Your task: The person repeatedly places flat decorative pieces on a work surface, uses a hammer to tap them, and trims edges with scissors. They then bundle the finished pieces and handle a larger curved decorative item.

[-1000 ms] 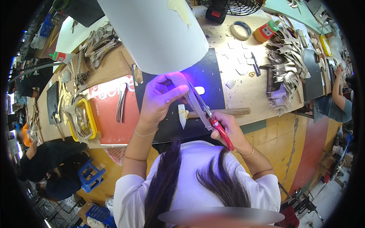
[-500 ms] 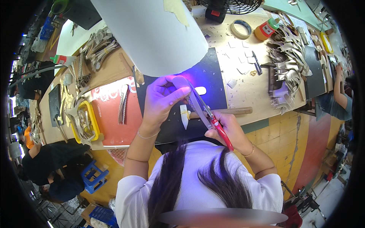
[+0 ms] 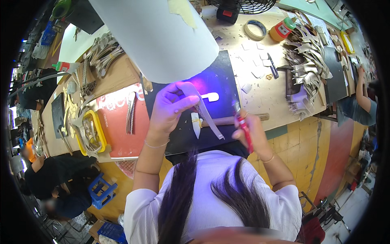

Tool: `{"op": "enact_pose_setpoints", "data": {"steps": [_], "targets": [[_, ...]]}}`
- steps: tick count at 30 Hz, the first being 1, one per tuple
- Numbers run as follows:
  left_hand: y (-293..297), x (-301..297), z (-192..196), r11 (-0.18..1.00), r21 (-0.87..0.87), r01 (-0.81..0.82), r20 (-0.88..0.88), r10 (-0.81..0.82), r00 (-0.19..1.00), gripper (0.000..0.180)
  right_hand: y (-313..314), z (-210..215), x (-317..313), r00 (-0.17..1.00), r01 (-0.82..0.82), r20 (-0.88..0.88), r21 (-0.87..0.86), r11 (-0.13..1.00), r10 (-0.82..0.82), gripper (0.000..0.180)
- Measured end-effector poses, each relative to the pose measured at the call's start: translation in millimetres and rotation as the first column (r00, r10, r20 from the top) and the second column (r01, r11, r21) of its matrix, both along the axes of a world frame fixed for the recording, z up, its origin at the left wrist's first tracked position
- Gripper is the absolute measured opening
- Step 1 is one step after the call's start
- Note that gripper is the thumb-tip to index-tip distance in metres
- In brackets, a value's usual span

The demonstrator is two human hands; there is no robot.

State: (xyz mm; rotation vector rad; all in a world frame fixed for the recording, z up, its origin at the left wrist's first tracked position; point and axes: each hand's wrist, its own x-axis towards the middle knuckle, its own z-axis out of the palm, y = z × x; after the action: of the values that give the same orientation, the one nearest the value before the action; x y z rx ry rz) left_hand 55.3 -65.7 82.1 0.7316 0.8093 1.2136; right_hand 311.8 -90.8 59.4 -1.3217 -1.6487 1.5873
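Observation:
My left hand [image 3: 172, 106] holds the upper end of a long pale curved strip [image 3: 205, 110] up under a violet light, over a black mat [image 3: 221, 83]. The strip hangs down to the right between my hands. My right hand [image 3: 254, 134] is closed on a red-handled tool [image 3: 243, 127] whose tip points up, a short way right of the strip. Two small white cut pieces [image 3: 210, 96] lie on the mat behind the strip. A wooden-handled tool [image 3: 235, 119] lies across the mat's near edge.
A big white lamp shade [image 3: 158, 36] hangs over the bench. A red sheet [image 3: 118, 122] and yellow tray [image 3: 95, 132] lie left. Tape roll [image 3: 255, 29], glue bottle [image 3: 283, 28] and heaps of cut strips [image 3: 304, 61] sit right. Other people work at left [image 3: 53, 171] and right [image 3: 361, 97].
My right hand has drawn the red-handled tool away from the strip and turned it upright. The left hand has kept the strip raised, now hanging free.

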Motion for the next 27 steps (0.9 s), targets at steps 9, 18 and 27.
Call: {"op": "enact_pose_setpoints", "data": {"steps": [9, 18, 27], "targets": [[-13, -54, -6, 0.991, -0.134, 0.006, -0.035, -0.011, 0.999, 0.015, 27, -12, 125, 0.516, 0.0, 0.738, 0.507, 0.862, -0.434, 0.041], [-57, -198, -1, 0.948, -0.13, -0.291, -0.728, 0.108, 0.677, 0.029, 35, -58, 163, 0.515, -0.111, 0.819, 0.357, 0.927, -0.254, 0.046], [-41, -226, -98, 0.903, -0.025, -0.43, -0.773, 0.256, 0.581, 0.022, 52, -16, 117, 0.542, -0.202, 0.786, 0.463, 0.863, -0.295, 0.029]]}}
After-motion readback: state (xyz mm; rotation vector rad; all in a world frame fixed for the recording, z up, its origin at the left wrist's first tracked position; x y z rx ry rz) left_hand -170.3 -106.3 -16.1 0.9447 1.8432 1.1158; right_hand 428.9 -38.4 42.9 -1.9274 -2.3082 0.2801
